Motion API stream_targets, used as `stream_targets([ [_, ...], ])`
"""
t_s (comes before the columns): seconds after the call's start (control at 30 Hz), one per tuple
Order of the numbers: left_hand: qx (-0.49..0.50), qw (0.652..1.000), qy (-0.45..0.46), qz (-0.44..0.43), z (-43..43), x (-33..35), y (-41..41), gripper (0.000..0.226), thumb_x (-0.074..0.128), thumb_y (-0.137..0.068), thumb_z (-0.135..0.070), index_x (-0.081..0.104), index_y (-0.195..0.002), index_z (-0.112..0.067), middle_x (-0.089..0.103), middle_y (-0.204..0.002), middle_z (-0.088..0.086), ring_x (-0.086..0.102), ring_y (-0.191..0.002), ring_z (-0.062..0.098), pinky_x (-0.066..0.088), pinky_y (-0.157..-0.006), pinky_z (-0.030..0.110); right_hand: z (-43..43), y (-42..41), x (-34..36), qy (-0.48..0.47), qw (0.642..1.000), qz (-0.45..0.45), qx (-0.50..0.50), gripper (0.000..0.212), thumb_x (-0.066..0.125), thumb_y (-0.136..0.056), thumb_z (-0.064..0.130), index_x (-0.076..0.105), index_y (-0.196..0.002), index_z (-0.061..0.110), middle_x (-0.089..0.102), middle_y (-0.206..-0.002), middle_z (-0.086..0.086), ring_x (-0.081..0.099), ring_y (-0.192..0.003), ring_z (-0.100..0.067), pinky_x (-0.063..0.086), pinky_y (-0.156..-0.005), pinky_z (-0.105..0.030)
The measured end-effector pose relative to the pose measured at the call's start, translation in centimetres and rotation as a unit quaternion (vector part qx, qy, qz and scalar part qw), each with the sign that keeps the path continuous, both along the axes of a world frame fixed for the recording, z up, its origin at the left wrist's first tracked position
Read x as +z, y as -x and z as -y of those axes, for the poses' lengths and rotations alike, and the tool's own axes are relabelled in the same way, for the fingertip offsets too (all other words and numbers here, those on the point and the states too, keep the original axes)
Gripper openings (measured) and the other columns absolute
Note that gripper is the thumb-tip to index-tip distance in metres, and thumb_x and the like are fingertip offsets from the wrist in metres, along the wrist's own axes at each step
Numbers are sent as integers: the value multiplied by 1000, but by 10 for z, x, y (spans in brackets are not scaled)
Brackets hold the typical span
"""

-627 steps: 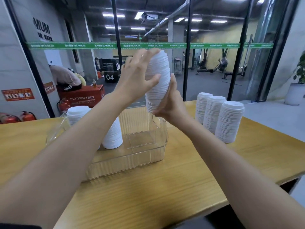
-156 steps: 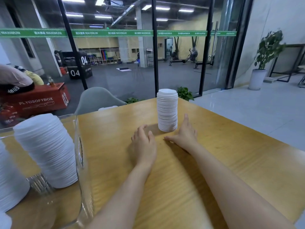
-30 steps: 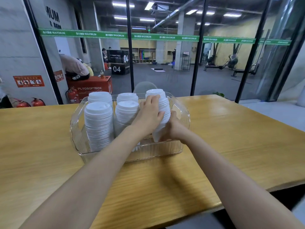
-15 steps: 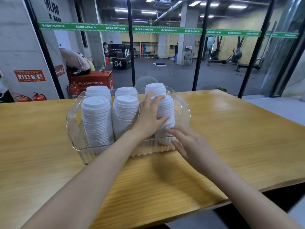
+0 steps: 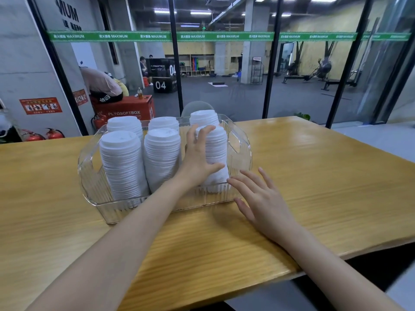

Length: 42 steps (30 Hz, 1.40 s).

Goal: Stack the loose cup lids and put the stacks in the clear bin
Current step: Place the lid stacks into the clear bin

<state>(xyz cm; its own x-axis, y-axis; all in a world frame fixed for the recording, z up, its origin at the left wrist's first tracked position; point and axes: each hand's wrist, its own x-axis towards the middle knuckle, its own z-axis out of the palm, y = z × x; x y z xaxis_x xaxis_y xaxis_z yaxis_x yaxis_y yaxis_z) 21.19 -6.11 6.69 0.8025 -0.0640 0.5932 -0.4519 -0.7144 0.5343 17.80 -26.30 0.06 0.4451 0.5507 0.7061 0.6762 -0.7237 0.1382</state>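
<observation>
Right hand [image 5: 262, 203] back (fingers [image 5: 238, 187] spread) — off stack [image 5: 216, 148]

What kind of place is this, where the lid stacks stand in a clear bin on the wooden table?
Probably a gym, seen from a seating area beside it. Through the glass wall there are a red plyo box marked PLYOSOFTBOX, exercise machines, and a black box numbered 04.
</observation>
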Motion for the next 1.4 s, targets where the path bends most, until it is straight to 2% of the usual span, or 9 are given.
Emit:
stream_targets([
  [0.37,8,999,30,-43,-1,2,4,84,75,-84,-17,24,-149,-30,21,-151,6,27,-136,16,19,-105,24,3,-2,-4,-19,1000,-9,19,49,72,-85,17,57,-132,18,62,-131,3,52,-131,-22,25,-116,-47],
  [0.5,-35,986,132,-91,-5,3,4,91,71,-88,-28,7,-152,-25,27,-153,-4,29,-138,8,28,-115,35,5,-4,13,-76,996,-16,51,42,57,-91,23,56,-132,16,58,-135,-1,49,-129,-21,29,-114,-47],
  [0.6,-36,970,194,-144,-6,5,6,77,71,-89,-19,20,-146,-18,43,-128,-16,47,-113,-2,43,-99,19,-4,-16,54,-124,990,-37,61,42,54,-94,27,56,-132,11,56,-136,-8,49,-126,-25,36,-109,-45],
  [0.7,-60,958,207,-191,-8,5,4,89,79,-80,-6,24,-146,-26,49,-114,-27,51,-94,-20,45,-75,3,-24,-31,98,-130,982,-131,40,52,58,-96,32,45,-143,13,48,-145,-7,43,-134,-25,34,-112,-47],
  [0.8,-63,949,184,-250,-12,2,3,114,81,-74,1,7,-152,-36,52,-127,-13,55,-110,-2,52,-87,23,-44,-50,119,-63,974,-216,-11,67,57,-94,48,32,-151,22,42,-151,-5,38,-139,-22,17,-120,-44],
  [0.9,-41,949,158,-269,-12,1,1,127,81,-71,2,-6,-152,-42,50,-139,3,54,-121,23,52,-94,37,-51,-67,122,-27,968,-246,-33,71,60,-88,60,39,-146,24,47,-147,-6,43,-134,-25,18,-117,-43],
  [1.07,-13,945,160,-287,-10,0,-1,126,89,-67,-11,0,-153,-36,51,-135,6,50,-124,24,48,-102,41,-50,-76,123,-2,971,-234,-40,67,67,-81,62,46,-135,29,56,-135,-1,50,-127,-18,0,-120,-48],
  [1.23,15,966,95,-239,-11,6,5,113,87,-68,-9,13,-152,-25,50,-113,-10,50,-112,14,44,-88,27,-43,-69,122,-24,972,-233,0,66,75,-78,53,47,-133,31,53,-135,4,50,-126,-13,-9,-119,-54],
  [1.4,17,968,73,-240,-10,5,10,112,87,-69,-12,12,-152,-23,52,-122,-3,53,-116,19,48,-98,36,-39,-62,122,-3,974,-226,-10,71,76,-76,54,45,-136,33,48,-142,3,45,-133,-14,-15,-118,-54],
])
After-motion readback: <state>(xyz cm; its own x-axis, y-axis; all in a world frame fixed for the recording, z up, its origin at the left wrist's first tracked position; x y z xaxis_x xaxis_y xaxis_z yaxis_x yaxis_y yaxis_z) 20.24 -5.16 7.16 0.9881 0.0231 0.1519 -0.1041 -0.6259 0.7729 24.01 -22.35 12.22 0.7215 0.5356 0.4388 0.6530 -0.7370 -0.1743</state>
